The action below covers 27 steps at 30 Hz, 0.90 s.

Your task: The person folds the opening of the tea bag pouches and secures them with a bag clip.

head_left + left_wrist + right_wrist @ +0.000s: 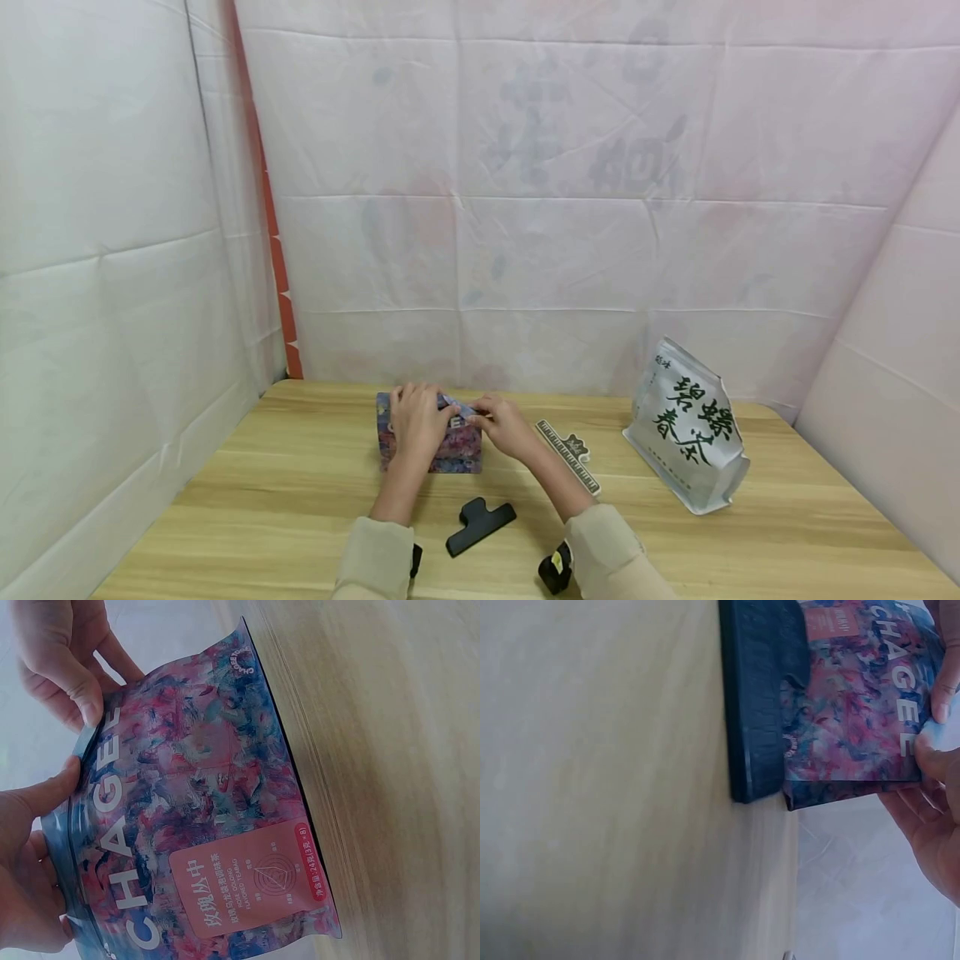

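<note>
I have before me a soft pouch, printed in pink, blue and purple with white letters [454,450], which stands near the far edge of the pale wooden bench [262,508]. My left grip [417,419] pinches its top edge, the thumb in front. My right grip [510,427] pinches the same edge nearer to the right corner. The fingers behind are partly hidden, so I cannot tell exactly how they lie. Nearer to me, between my forearms, lies a black plastic clip [480,527]. On the right lies a long clip with piano-key pattern [567,457], and farther right stands a silver bag with dark writing [686,433].
</note>
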### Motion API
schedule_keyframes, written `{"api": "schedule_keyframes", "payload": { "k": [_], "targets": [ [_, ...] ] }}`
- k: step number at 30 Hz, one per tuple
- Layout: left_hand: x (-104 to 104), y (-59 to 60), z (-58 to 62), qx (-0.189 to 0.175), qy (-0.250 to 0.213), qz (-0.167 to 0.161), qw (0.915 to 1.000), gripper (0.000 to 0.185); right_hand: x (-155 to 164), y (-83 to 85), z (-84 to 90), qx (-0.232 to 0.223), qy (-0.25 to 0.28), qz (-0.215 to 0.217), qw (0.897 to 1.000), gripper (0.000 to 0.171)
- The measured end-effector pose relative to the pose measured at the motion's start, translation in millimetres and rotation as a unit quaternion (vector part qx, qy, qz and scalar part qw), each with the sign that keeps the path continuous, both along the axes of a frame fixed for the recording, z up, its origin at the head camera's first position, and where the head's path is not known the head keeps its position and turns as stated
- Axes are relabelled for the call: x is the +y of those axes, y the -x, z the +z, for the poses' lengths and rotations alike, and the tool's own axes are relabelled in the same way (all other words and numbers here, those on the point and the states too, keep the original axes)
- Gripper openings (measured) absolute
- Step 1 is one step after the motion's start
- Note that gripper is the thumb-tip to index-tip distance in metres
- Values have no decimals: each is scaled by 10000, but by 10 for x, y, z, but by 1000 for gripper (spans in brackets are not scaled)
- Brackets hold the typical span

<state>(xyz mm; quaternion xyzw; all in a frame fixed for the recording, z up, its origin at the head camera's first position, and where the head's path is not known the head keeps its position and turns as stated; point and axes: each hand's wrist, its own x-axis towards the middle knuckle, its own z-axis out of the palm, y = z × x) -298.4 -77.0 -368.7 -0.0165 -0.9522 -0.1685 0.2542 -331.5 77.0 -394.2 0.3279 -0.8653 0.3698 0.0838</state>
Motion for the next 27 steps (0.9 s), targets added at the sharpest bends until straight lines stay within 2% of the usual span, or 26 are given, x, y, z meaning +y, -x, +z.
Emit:
{"api": "schedule_keyframes", "payload": {
  "k": [5, 9, 13, 18, 22, 27],
  "targets": [
    [-3, -5, 14, -52, 3, -11, 10000, 31, 5, 9, 20, -71, -55, 155, 9998, 15],
    [-13, -8, 10, -33, -5, -68, 10000, 31, -7, 26, 18, 148, -182, 37, 9997, 11],
    [-41, -7, 12, -102, -71, -260, 9996, 28, -32, 42, -9, 373, -219, -193, 9989, 7],
    [-81, -16, 34, -121, -97, -525, 9985, 19, -51, 46, -26, 484, -80, -249, 9985, 6],
    [-86, -18, 34, -54, -34, -533, 9986, 18, -60, 45, -23, 557, -47, -264, 9981, 5],
    [-83, -10, 20, -56, -249, -532, 9983, 17, -59, 41, -28, 555, 55, -249, 9981, 5]
  ]
}}
